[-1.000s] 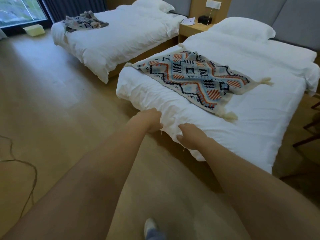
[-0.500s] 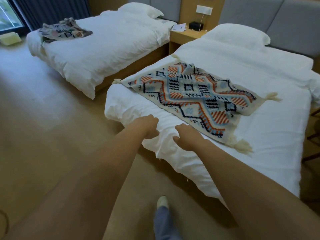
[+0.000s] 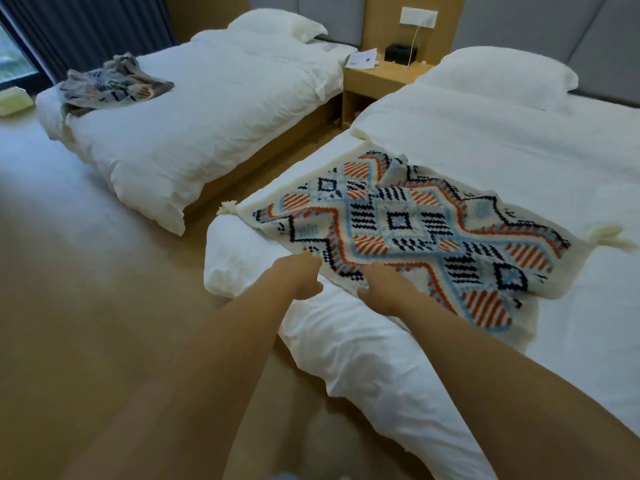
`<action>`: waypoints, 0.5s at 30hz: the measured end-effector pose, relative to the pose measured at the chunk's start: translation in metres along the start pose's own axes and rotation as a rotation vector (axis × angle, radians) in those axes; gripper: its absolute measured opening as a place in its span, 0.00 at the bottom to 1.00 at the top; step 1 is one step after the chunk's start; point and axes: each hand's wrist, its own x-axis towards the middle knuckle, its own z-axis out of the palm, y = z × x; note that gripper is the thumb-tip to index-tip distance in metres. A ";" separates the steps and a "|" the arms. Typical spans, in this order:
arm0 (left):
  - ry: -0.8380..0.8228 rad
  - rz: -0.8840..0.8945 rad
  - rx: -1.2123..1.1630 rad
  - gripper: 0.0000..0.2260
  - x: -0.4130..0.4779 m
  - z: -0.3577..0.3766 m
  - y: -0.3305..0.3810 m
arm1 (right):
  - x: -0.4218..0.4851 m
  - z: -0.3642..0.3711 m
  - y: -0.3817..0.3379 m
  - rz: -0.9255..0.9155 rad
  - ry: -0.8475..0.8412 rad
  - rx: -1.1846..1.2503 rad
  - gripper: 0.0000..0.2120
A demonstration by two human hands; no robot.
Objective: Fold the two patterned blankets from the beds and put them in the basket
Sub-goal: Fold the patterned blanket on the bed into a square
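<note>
Presently catalogued: two beds with white bedding, side by side, a wooden nightstand between their heads. Near bed: white duvet, one white pillow at the head, and a patterned blanket spread mostly flat across the foot end, cream ground with orange, light blue and black geometric figures, cream tassels at its corners, a small ruck near its far edge. Left hand: at the blanket's near edge, fingers curled and touching the edge; whether they actually pinch the cloth cannot be told. Right hand: just beside the left, palm down at the same edge, fingertips hidden under or against the fabric, grip likewise not discernible. Both bare forearms reach in from the bottom of the view. Far bed: white duvet, one white pillow, and a second patterned blanket lying crumpled in a heap at the foot corner nearest the window. Nightstand contents: a white card or paper, a dark box, a white cable running up to a wall plate. Floor: light wood. Dark curtain at upper left, a pale yellowish object on the floor beneath it.
</note>
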 end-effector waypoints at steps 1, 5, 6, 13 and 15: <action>-0.008 0.003 -0.002 0.23 0.014 -0.001 -0.007 | 0.013 -0.001 0.002 0.009 -0.007 0.004 0.24; -0.057 0.058 -0.002 0.23 0.069 0.003 -0.030 | 0.068 0.004 0.002 0.059 -0.050 0.017 0.23; -0.072 0.077 0.003 0.23 0.085 0.005 -0.037 | 0.084 0.006 0.000 0.075 -0.060 0.027 0.23; -0.198 0.225 0.009 0.22 0.192 0.031 -0.099 | 0.188 0.027 -0.019 0.189 -0.174 0.132 0.15; -0.211 0.244 0.039 0.20 0.217 0.035 -0.116 | 0.212 0.029 -0.026 0.209 -0.191 0.136 0.16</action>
